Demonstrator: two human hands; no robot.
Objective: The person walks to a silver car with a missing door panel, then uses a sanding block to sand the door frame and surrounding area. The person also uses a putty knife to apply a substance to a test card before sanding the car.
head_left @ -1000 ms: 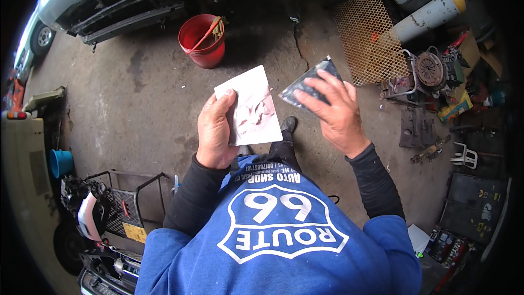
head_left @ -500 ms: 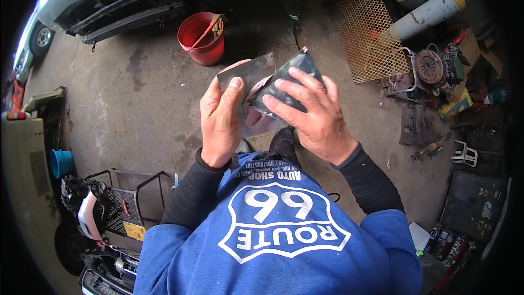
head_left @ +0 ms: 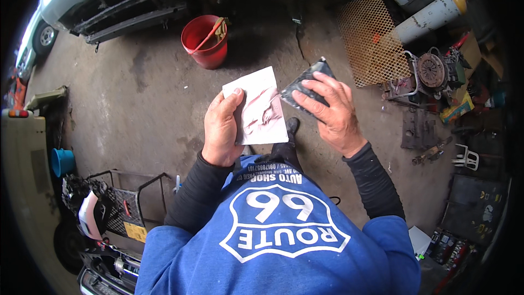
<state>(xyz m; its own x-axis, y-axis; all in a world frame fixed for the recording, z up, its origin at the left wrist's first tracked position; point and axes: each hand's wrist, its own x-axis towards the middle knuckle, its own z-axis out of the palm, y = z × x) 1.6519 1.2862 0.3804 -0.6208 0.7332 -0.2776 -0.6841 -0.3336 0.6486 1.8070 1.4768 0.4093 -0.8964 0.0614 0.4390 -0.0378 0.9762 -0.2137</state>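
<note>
My left hand [head_left: 221,128] is closed on the left edge of a flat, pale rectangular plate [head_left: 254,80], thumb on top and fingers underneath. A pinkish, putty-like paste [head_left: 262,112] lies in rough ridges across the plate's upper face. To the right, my right hand [head_left: 339,110] grips a dark, flat square spreader [head_left: 323,68] with smears on it, its fingers laid over the top. The spreader is tilted, its left corner close to the plate's right edge. Its underside is hidden.
A red bucket [head_left: 204,54] with a cloth over its rim stands ahead on the concrete floor. Car front parts [head_left: 136,19] are at the far left. A mesh panel [head_left: 371,33], gas cylinder [head_left: 431,17] and clutch disc [head_left: 431,68] lie right. A wire-mesh rack [head_left: 120,202] stands near left.
The spreader has lifted off the plate and moved right with my right hand. The plate has turned, so its paste-covered face now shows fully and looks pale.
</note>
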